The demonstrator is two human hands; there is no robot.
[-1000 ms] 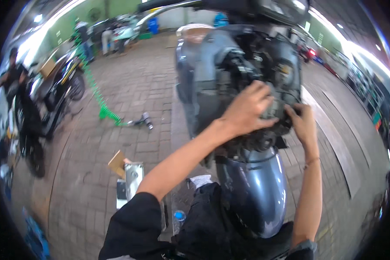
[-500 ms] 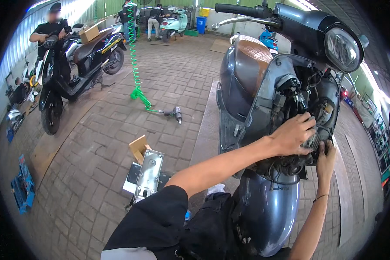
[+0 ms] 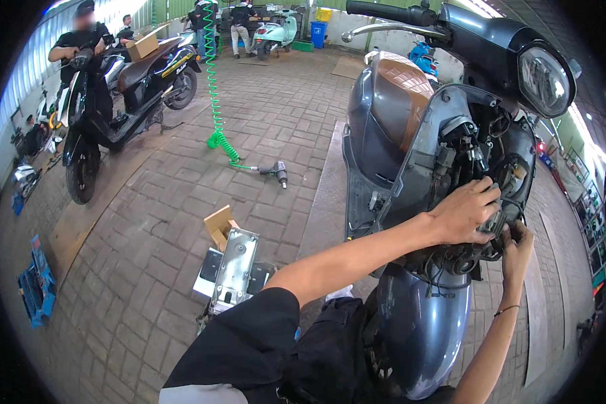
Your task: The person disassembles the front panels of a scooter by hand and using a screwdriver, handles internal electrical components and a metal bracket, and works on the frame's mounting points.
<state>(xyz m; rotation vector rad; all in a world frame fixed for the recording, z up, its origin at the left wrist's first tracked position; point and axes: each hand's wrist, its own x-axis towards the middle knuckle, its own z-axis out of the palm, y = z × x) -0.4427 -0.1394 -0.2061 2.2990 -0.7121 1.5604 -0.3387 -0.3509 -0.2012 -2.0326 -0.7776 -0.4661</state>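
Observation:
A dark blue-grey scooter (image 3: 424,316) stands before me with its front panel off, so wiring and metal parts show in the opening. My left hand (image 3: 466,214) reaches across, its fingers curled over a grey ribbed part (image 3: 495,223) low in that opening. Just right of it, my right hand (image 3: 517,246) is closed, thumb and fingers pinched at the part's right edge. What lies between those right fingertips is too small and covered to name. Above both hands hang black cables and a connector (image 3: 479,160).
Left of my arm lie a metal bracket-like part (image 3: 238,266) and an opened cardboard box (image 3: 219,225). An impact wrench (image 3: 276,173) on a green coiled hose (image 3: 215,114) rests on the paving. A blue toolbox (image 3: 37,286) and a black scooter (image 3: 124,101) with a person are further left.
The whole view has shifted slightly, moving the scooter rightward in the picture. Both hands keep their places at the ribbed part, with only slight finger movement.

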